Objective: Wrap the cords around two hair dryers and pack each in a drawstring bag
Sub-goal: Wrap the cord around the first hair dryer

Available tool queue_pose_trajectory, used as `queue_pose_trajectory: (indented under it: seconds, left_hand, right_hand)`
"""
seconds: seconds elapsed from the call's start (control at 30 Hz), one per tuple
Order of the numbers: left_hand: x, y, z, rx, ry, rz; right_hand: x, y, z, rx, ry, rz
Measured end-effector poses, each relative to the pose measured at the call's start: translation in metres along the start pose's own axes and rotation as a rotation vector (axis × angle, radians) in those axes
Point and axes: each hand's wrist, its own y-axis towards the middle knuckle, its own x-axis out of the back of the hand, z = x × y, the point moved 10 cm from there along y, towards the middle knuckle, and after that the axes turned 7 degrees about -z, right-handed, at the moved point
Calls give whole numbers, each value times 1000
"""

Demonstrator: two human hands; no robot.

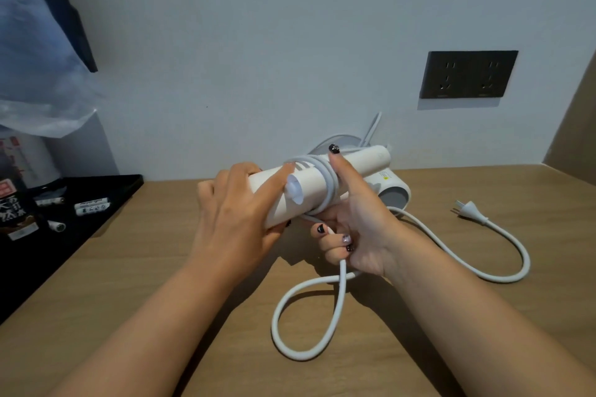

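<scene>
A white hair dryer (351, 167) is held above the wooden table (161, 251), its handle pointing left. My left hand (238, 219) grips the handle end, index finger laid along it. Several turns of the white cord (335, 300) circle the handle's middle. My right hand (351, 232) curls its fingers round the cord just below the handle, with the thumb up against the coils. The loose cord loops on the table and ends in a plug (469, 208) at the right. Behind the held dryer lies something white and rounded (335, 140) by the wall; I cannot tell what it is.
A black tray (106, 193) at the left holds small white batteries and a dark packet. Clear plastic (38, 100) hangs over the left side. A dark double wall socket (467, 74) sits on the white wall at the right. No drawstring bag is in view.
</scene>
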Motion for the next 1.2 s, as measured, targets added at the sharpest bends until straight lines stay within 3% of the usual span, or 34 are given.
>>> queue_pose_trajectory:
  seconds: [0.1,0.17,0.33,0.47,0.73,0.83,0.97,1.2]
  left_hand:
    - [-2,-1,-4,-63,24,-12]
    - [-8,-3,3,-9,-34,26]
    - [-43,-28,30,539,-606,300]
    - [-63,-46,20,754,-1002,448]
    - [-67,-53,6,806,-1380,644]
    - [-67,-56,-6,781,-1431,703]
    - [-61,-46,-7,696,-1377,657]
    - [-56,-39,14,812,-1240,364]
  right_hand:
    - [2,4,-2,4,42,-5]
    - [3,7,-2,18,56,-15]
    - [8,6,21,260,-11,-61]
    - [16,2,35,428,21,-58]
    - [12,4,31,481,142,86]
    - [3,2,29,495,67,174]
    - [-3,6,25,502,-233,142]
    - [6,-2,43,527,-262,34]
